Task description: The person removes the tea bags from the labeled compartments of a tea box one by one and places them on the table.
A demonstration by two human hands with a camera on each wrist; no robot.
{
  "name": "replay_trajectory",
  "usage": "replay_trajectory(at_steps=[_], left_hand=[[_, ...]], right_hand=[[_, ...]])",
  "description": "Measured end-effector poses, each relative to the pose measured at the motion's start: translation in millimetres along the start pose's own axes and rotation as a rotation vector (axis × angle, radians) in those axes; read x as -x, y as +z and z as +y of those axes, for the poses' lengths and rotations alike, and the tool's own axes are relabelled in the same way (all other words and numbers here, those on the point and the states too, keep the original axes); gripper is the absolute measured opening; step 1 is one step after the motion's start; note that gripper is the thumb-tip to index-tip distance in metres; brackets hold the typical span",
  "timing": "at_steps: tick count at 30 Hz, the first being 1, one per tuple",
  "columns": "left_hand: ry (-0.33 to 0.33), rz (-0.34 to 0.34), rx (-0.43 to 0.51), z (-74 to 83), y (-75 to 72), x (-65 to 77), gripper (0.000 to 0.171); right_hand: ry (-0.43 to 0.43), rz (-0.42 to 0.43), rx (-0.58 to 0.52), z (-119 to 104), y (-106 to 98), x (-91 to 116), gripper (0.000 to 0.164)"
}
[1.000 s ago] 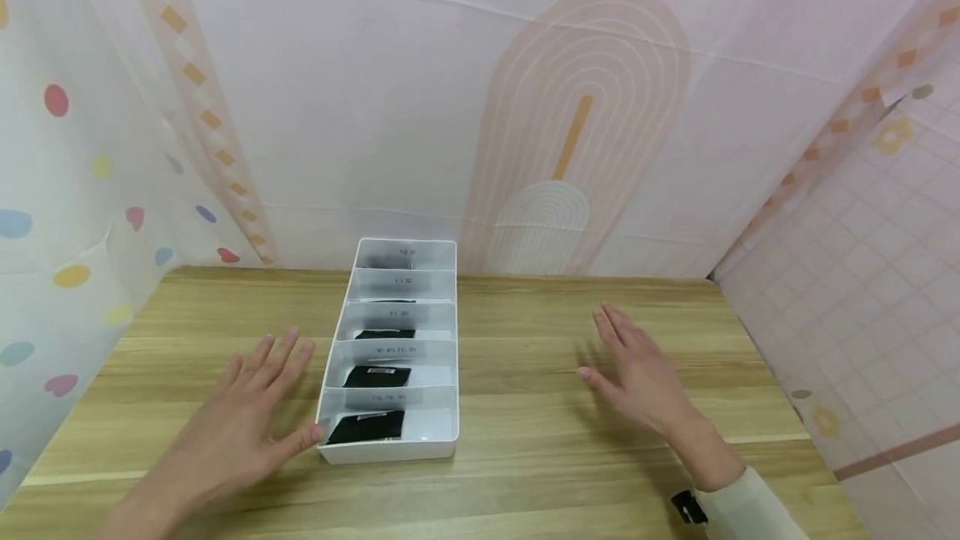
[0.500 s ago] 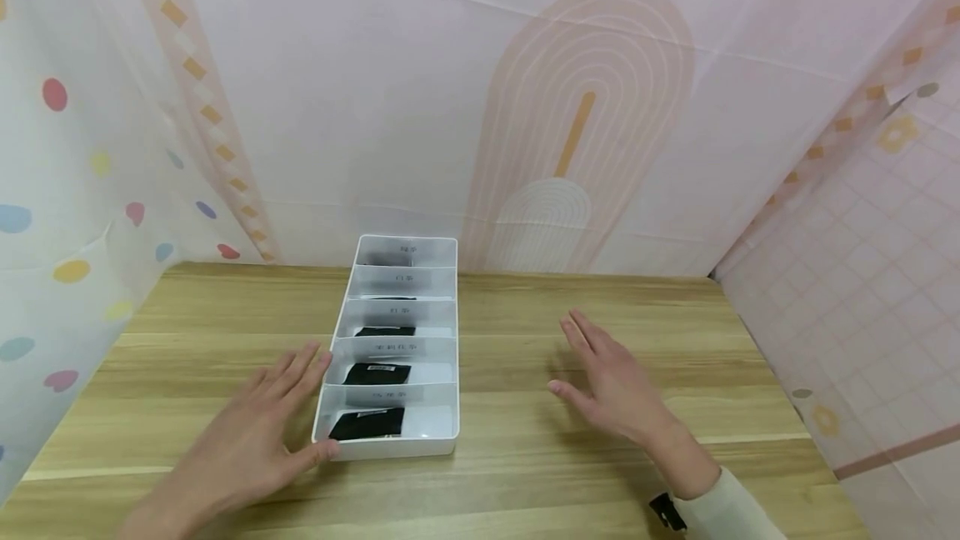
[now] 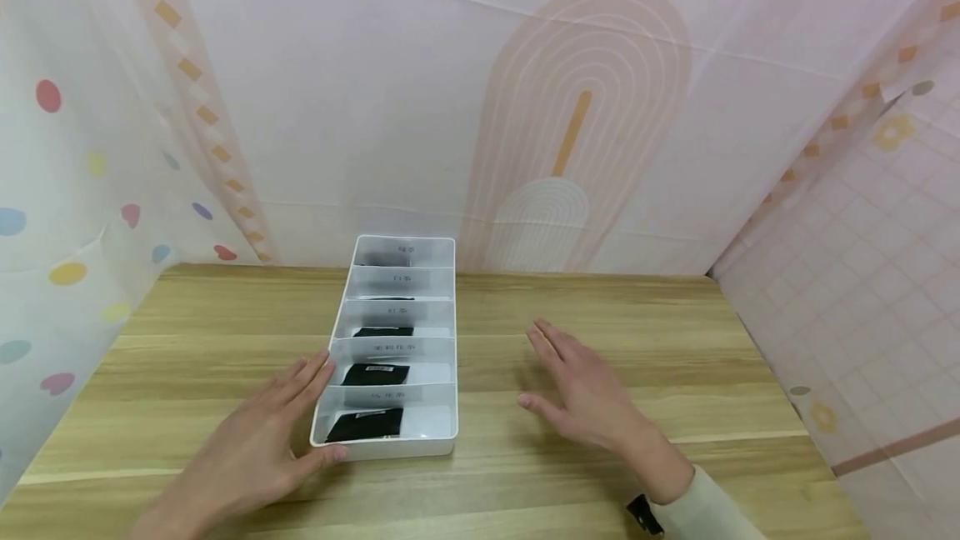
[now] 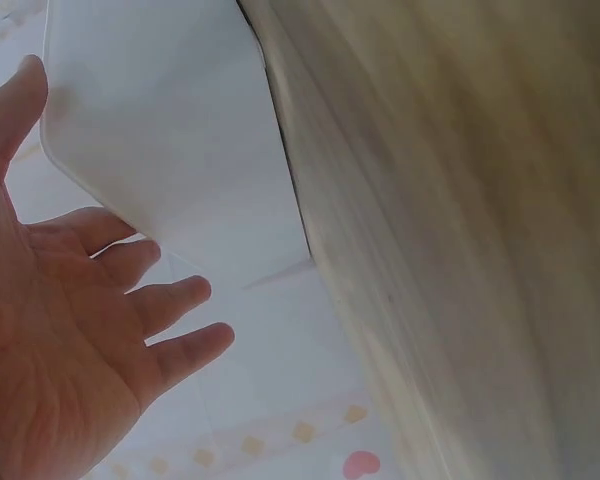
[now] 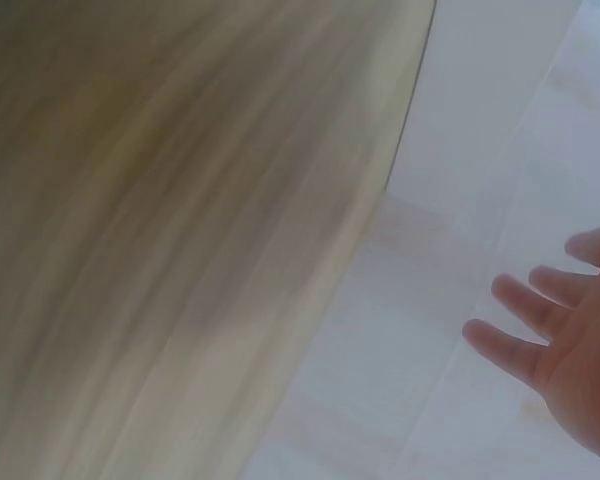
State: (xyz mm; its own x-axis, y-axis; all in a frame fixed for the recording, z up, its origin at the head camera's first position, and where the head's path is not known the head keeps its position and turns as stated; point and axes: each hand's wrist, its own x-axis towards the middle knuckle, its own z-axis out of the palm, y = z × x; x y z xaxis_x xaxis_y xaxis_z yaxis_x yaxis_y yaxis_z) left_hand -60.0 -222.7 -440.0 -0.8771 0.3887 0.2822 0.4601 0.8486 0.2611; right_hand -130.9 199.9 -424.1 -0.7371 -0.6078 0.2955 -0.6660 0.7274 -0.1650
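A long white divided box [image 3: 456, 415] stands on the table, left of the middle in the head view. Several compartments run from front to back, each with a printed label on its divider. A flat black packet [image 3: 366, 424] lies in the nearest compartment, another black packet [image 3: 377, 374] in the one behind, and more dark packets show farther back. My left hand [image 3: 251, 448] is at the box's left side, fingertips at the rim and thumb at the front left corner, fingers spread. My right hand [image 3: 588, 394] hovers right of the box with extended fingers, holding nothing.
The wood-grain table [image 3: 510, 482] ends at a patterned cloth backdrop [image 3: 337, 107] behind it. Similar cloth hangs at the left and right sides. A black strap end [image 3: 645, 515] hangs by the right sleeve [image 3: 701, 511].
My left hand has moved right, up to the left side of the box. The right hand has moved left, nearer the box. The box stays in about the same place.
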Motion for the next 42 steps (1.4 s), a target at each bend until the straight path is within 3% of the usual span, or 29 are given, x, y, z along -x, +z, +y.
replay_trajectory(at_steps=[17, 26, 33, 42], left_hand=[[-0.028, 0.02, 0.019, 0.7, -3.3, 5.8, 0.1], [-0.027, 0.019, 0.008, 0.9, -5.5, 5.4, 0.1], [-0.039, 0.004, 0.004, 3.4, -6.6, 2.5, 0.098], [-0.017, 0.007, 0.028, 3.4, -4.4, -0.2, 0.098]], right_hand=[[-0.084, -0.035, -0.071, -35.2, 10.2, -20.1, 0.084], [-0.117, -0.012, -0.068, -57.3, 12.6, -33.2, 0.081], [-0.159, -0.042, -0.043, -76.3, 17.4, -42.4, 0.078], [-0.332, 0.035, -0.012, -101.7, 30.1, -49.8, 0.063]])
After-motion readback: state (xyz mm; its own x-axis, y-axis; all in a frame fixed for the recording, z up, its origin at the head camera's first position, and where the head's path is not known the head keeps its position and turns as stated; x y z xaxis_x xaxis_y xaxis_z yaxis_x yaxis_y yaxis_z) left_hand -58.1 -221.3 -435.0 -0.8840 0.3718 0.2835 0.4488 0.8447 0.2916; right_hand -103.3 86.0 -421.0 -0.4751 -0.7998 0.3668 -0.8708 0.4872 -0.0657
